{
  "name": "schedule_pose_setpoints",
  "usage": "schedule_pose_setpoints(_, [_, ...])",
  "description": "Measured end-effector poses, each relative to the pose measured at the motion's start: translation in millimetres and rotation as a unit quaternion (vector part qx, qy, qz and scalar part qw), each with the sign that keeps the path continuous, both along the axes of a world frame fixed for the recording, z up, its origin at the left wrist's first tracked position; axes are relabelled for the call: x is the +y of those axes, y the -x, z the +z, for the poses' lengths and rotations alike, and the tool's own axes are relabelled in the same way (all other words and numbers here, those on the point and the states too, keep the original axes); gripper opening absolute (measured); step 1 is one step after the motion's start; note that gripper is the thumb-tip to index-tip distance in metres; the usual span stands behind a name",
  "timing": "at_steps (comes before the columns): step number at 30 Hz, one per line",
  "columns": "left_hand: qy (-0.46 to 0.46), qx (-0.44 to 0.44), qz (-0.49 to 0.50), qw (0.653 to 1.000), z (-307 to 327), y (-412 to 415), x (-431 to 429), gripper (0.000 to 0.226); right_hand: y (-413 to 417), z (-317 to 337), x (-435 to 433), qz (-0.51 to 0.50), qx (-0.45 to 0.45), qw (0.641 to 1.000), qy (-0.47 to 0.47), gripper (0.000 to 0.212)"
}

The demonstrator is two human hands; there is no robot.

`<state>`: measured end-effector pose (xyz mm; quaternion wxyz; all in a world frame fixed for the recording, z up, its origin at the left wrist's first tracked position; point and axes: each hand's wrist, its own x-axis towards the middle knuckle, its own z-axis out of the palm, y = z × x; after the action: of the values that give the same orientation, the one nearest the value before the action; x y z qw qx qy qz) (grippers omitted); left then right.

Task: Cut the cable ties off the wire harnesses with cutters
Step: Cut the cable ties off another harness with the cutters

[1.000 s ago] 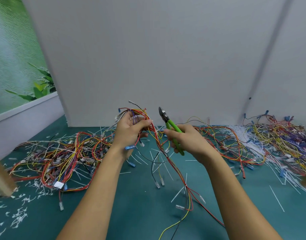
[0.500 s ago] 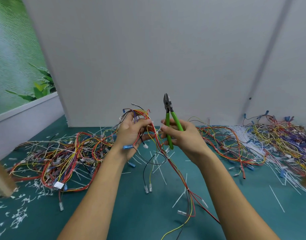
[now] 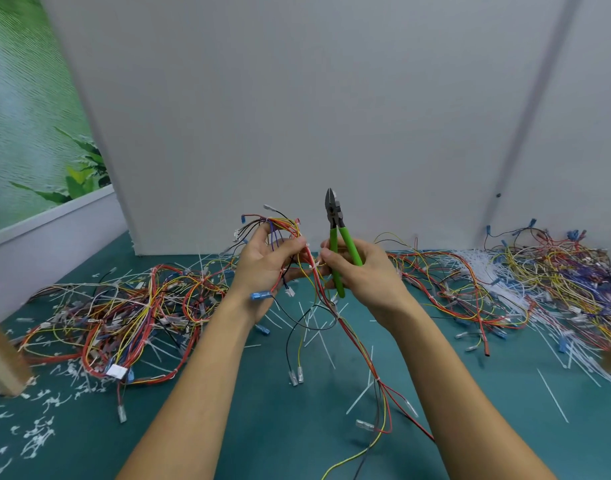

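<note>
The left hand (image 3: 262,271) grips the wire harness (image 3: 337,317) above the table (image 3: 280,427). The right hand (image 3: 366,275) holds the cutters (image 3: 349,244) nose-up. It should tip the blades onto one tie, clear of the wires.

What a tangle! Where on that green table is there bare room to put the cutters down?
Barest: the table between the left arm and the dangling wires, and outside the right arm. Crowded: the left wire pile, the right wire pile, cut scraps front left.
</note>
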<state>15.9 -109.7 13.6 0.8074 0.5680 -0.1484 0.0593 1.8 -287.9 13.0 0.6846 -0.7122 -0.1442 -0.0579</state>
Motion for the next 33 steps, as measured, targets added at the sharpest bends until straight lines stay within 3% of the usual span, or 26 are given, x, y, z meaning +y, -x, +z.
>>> schedule_pose_setpoints(8, [-0.108, 0.021, 0.000, 0.994, 1, 4, -2, 0.054, 4, 5, 1, 0.002, -0.032, 0.999, 0.005, 0.016])
schedule_pose_setpoints(14, [-0.142, 0.024, 0.025, 0.989, 2, 5, -6, 0.051, 10, 6, 7, -0.016, -0.057, 0.998, 0.035, 0.010])
schedule_pose_setpoints(19, [-0.144, 0.010, 0.046, 0.989, 1, 5, -12, 0.027, 12, 5, 15, -0.003, -0.048, 0.999, 0.024, 0.010])
schedule_pose_setpoints(33, [-0.168, -0.004, 0.125, 0.978, -8, -8, -22, 0.029, 12, 4, 19, -0.032, 0.019, 0.997, -0.066, 0.019])
